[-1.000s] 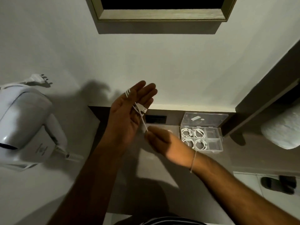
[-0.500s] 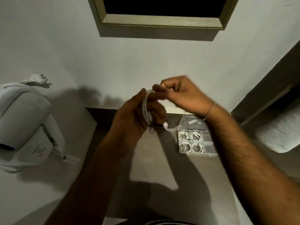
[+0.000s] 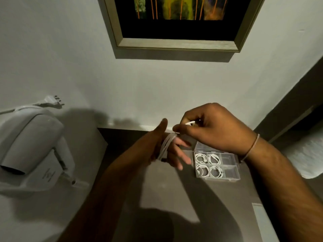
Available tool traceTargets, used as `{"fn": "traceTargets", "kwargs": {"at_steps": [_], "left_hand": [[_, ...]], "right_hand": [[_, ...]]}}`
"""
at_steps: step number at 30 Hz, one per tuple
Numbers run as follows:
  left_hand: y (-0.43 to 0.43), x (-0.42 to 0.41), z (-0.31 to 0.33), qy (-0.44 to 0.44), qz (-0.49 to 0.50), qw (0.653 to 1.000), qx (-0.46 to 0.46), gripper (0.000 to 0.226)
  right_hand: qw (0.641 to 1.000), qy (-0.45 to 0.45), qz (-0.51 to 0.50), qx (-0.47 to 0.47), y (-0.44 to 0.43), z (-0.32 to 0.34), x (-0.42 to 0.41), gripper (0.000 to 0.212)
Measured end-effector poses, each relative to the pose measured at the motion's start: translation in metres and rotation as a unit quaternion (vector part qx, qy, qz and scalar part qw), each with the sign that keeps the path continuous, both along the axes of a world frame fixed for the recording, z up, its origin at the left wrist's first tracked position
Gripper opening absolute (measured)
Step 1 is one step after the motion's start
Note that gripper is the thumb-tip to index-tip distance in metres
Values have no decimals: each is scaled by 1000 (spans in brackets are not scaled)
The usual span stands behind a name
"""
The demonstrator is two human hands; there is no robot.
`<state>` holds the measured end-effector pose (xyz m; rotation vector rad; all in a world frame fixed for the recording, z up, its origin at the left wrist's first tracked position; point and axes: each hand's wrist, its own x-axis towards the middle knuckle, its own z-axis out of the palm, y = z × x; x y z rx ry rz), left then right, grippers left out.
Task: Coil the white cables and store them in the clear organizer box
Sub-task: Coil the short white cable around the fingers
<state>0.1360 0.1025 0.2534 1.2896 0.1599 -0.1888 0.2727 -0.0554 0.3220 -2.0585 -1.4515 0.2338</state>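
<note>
A white cable (image 3: 165, 145) is wound in several loops around the fingers of my left hand (image 3: 161, 147), which is held up over the brown table with thumb raised. My right hand (image 3: 212, 127) pinches the cable's free end, its plug tip showing between finger and thumb, just above and right of the left hand. The clear organizer box (image 3: 229, 177) lies open on the table under my right wrist. Several of its compartments hold coiled white cables (image 3: 201, 158); the right-hand compartments look empty.
A white wall-mounted hair dryer (image 3: 29, 145) with a loose plug (image 3: 52, 100) is at the left. A framed picture (image 3: 176, 42) hangs on the wall above. The brown table (image 3: 157, 193) meets the wall behind the hands. A pale rolled towel (image 3: 304, 154) sits at the right.
The right hand has swung from below the left palm up and over it, winding the cable around the left fingers. The view has tilted up, showing more of the picture.
</note>
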Motion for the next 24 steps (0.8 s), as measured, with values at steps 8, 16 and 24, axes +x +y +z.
{"fn": "traceTargets", "kwargs": {"at_steps": [8, 16, 24], "left_hand": [[-12, 12, -4, -156, 7, 941, -301, 46], [-35, 22, -31, -177, 217, 939, -198, 44], [-48, 23, -41, -125, 226, 961, 94, 38]], "right_hand": [[912, 375, -89, 140, 10, -87, -42, 37], [786, 560, -201, 169, -2, -98, -68, 38], [661, 696, -230, 160, 4, -113, -78, 25]]}}
